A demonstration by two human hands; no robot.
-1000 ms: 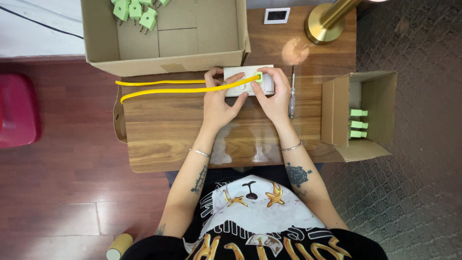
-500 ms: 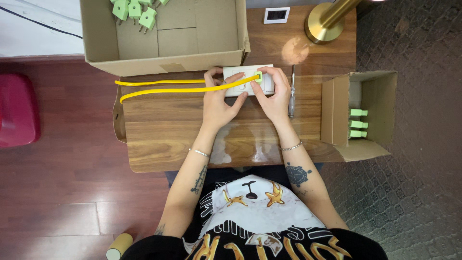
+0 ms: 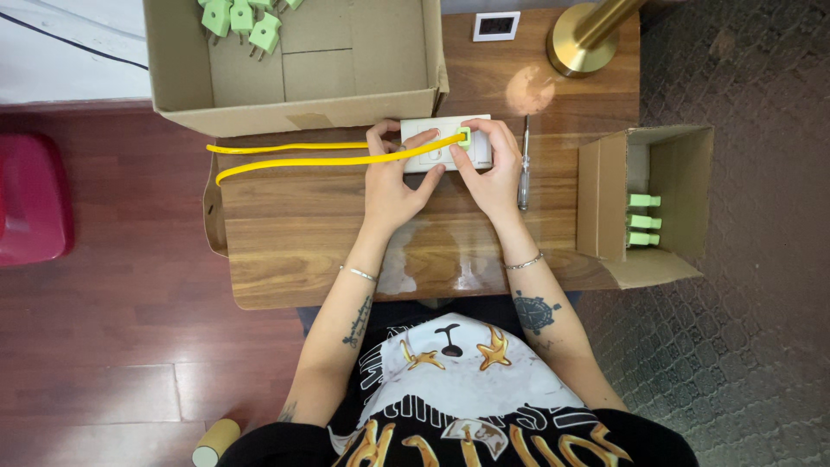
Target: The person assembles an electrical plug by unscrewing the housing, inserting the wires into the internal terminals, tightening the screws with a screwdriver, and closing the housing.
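A white socket plate [image 3: 480, 152] lies on the wooden table [image 3: 303, 251] near its far edge. A light green plug [image 3: 465, 138] sits in the plate, with a yellow cable [image 3: 294, 161] running left from it in a long loop. My left hand [image 3: 393, 177] presses down on the plate's left part and on the cable. My right hand [image 3: 490, 169] holds the plate's right side, its fingers pinched at the green plug.
A large open cardboard box [image 3: 294, 60] with several green plugs [image 3: 244, 17] stands at the back left. A smaller box [image 3: 644, 203] on its side at the right holds green plugs. A screwdriver [image 3: 523, 169], a brass lamp base [image 3: 581, 47] and a small white frame [image 3: 496, 26] lie nearby.
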